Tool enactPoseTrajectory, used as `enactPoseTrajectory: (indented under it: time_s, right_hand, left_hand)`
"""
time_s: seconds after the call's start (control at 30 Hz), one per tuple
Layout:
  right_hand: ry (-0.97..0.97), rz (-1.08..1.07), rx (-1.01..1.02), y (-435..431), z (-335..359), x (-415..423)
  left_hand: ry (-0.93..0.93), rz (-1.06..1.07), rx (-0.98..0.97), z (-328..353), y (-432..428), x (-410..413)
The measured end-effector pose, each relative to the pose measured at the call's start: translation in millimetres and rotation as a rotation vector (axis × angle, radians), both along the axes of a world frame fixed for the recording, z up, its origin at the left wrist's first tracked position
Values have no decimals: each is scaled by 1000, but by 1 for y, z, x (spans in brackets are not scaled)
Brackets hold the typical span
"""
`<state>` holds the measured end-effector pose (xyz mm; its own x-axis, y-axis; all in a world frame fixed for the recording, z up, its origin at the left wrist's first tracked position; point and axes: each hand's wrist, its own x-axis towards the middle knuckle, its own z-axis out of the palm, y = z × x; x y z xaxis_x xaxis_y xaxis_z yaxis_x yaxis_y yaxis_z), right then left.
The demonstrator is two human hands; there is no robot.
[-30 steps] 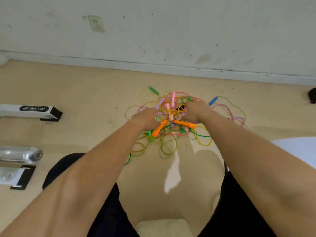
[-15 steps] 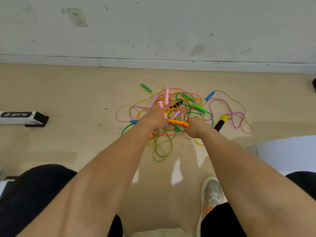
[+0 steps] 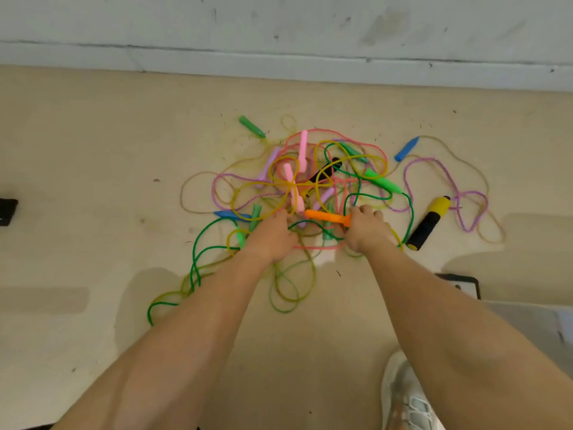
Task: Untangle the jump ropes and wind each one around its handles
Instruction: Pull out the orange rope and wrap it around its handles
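Tangled jump ropes (image 3: 302,150) lie heaped on the floor (image 3: 93,150), toward its far edge by the wall (image 3: 279,26), a black-and-yellow handle (image 3: 429,221) on the heap's right side. Both forearms reach forward, backs of hands up; right hand (image 3: 366,228) grips one end of the orange handle (image 3: 325,216) at the heap's near side. Left hand (image 3: 273,234) sits near it, fingers curled down into the cords, cannot tell what it holds.

No readable text or labels
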<state>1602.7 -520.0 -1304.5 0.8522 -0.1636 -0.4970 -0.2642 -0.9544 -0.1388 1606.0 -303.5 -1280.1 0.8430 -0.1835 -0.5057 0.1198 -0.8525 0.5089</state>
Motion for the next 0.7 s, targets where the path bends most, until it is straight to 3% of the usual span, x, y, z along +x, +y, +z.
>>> enactPoseTrajectory:
  time_s: [0.17, 0.23, 0.33, 0.43, 0.53, 0.7]
  right_hand:
    - [-17, -4, -13, -9, -24, 6]
    - [-31, -40, 115, -9, -16, 4]
    - [-30, -24, 330, -4, 18, 3]
    - [-17, 13, 580, 10, 56, 14]
    - [-144, -141, 727, 25, 93, 18]
    - [-54, -149, 863, 39, 156, -2]
  left_hand:
    - [-51, 66, -192, -29, -12, 7]
    - [-169, -24, -116, -30, -16, 8]
    - [-494, -352, 100, -1, -30, 13]
    - [-381, -615, 209, 27, -44, 26]
    - [-188, -442, 76, 60, -42, 30]
    - [-288, -399, 123, 148, -14, 33]
